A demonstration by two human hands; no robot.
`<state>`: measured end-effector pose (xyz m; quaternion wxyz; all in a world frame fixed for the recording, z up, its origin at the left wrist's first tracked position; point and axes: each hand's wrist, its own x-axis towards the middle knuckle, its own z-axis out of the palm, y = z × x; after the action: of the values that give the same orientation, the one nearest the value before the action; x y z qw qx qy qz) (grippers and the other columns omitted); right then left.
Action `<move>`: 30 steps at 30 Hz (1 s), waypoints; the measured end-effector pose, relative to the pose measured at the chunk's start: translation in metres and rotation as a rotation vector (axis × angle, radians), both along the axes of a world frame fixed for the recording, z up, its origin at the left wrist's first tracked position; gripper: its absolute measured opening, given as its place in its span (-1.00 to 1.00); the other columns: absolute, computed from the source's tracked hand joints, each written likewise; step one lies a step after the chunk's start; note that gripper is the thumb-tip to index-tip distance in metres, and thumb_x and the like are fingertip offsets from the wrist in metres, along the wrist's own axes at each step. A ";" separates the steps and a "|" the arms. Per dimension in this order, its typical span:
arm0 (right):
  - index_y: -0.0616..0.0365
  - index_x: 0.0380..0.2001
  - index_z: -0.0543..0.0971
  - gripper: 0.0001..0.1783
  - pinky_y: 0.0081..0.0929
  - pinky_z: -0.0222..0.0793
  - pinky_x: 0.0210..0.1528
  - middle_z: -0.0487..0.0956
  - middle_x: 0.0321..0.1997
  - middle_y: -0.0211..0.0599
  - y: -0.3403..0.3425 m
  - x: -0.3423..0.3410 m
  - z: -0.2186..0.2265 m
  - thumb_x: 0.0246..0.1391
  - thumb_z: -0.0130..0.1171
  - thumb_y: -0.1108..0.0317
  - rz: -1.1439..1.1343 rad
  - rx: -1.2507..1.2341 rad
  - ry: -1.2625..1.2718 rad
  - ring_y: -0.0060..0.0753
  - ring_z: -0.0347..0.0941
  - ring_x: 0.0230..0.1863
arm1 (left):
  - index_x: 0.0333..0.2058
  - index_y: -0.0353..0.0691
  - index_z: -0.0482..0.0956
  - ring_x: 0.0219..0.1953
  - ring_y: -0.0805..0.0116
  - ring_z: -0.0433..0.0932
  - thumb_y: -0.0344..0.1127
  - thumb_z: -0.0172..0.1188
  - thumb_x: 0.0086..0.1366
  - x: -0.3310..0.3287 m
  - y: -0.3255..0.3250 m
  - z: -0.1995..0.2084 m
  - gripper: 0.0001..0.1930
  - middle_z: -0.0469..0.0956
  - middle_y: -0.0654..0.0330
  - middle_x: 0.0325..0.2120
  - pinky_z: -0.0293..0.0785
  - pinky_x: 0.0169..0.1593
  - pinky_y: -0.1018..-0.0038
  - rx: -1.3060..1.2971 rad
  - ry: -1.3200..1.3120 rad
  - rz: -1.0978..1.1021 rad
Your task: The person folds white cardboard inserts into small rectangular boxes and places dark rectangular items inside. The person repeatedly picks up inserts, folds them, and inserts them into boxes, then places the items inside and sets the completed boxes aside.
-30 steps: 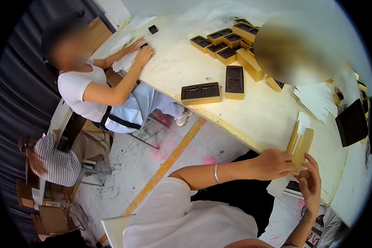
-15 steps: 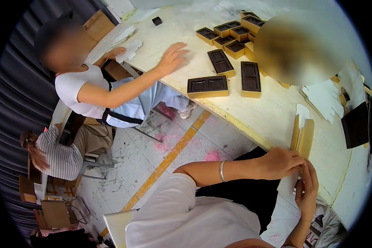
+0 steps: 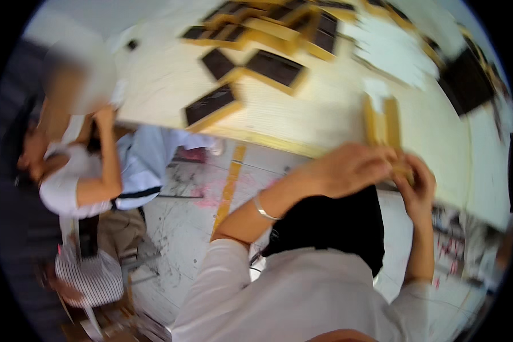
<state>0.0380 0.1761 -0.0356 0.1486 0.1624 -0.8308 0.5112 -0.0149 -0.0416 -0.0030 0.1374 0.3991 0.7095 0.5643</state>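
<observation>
A partly folded gold cardboard box [image 3: 375,122] with a white inner flap stands out lengthwise from the table's near edge. At its near end my left hand [image 3: 353,168] is closed, fingertips pressed on the cardboard. My right hand [image 3: 419,182] grips the same end from the right, thumb and fingers bent around it. Motion blur and the fingers hide the exact fold there. Beyond it lies a stack of flat white cut-out sheets [image 3: 390,48]. Gold boxes with dark brown trays inside, such as one box [image 3: 275,68], sit to the left.
More gold boxes with dark trays crowd the back of the pale table [image 3: 319,114]. A dark flat panel [image 3: 466,80] lies at the right. Beyond the table's left end a co-worker [image 3: 80,182] in a white top sits, and another person [image 3: 94,279] in stripes is behind.
The whole view has swung toward the right, so the table and boxes appear shifted and turned. The co-worker's outstretched arm has drawn back from the table. Both my hands stay at the box's near end.
</observation>
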 end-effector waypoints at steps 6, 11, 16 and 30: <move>0.14 -0.01 0.36 -0.46 -0.60 0.25 -0.36 0.42 -0.42 -0.36 -0.022 0.002 0.026 -0.09 0.29 0.58 -0.038 0.027 0.081 -0.55 0.29 -0.44 | -0.07 -0.20 0.25 -0.38 0.09 0.59 -0.30 0.10 0.30 0.019 0.011 0.000 -0.70 0.55 0.05 -0.41 0.45 -0.35 0.36 -0.093 0.028 0.226; 0.14 -0.01 0.35 -0.55 -0.56 0.29 -0.33 0.46 -0.34 -0.29 -0.013 0.006 0.025 0.00 0.18 0.59 0.098 -0.141 -0.089 -0.46 0.35 -0.42 | -0.11 -0.22 0.28 -0.42 0.14 0.54 -0.33 0.13 0.26 0.018 0.011 0.002 -0.71 0.50 0.05 -0.32 0.44 -0.34 0.39 -0.158 0.159 0.209; 0.15 -0.02 0.36 -0.55 -0.54 0.32 -0.31 0.46 -0.37 -0.22 -0.015 -0.002 0.033 -0.01 0.17 0.61 0.081 0.135 0.181 -0.34 0.41 -0.39 | -0.23 -0.27 0.38 -0.53 0.22 0.40 -0.32 0.22 0.20 0.021 0.013 0.002 -0.75 0.44 0.10 -0.39 0.39 -0.39 0.43 -0.106 0.408 0.397; 0.22 -0.30 0.50 -0.75 -0.39 0.33 -0.31 0.44 -0.18 -0.16 -0.025 0.006 0.038 -0.13 0.25 0.54 -0.085 0.471 0.279 -0.23 0.38 -0.37 | -0.28 -0.33 0.44 -0.50 0.40 0.41 -0.47 0.16 0.20 0.016 0.021 0.005 -0.86 0.40 0.10 -0.21 0.40 -0.39 0.53 -0.039 0.120 0.372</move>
<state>0.0436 0.1516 0.0021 0.2408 0.2263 -0.9044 0.2699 0.0013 -0.0203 0.0018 -0.0039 0.2913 0.7888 0.5413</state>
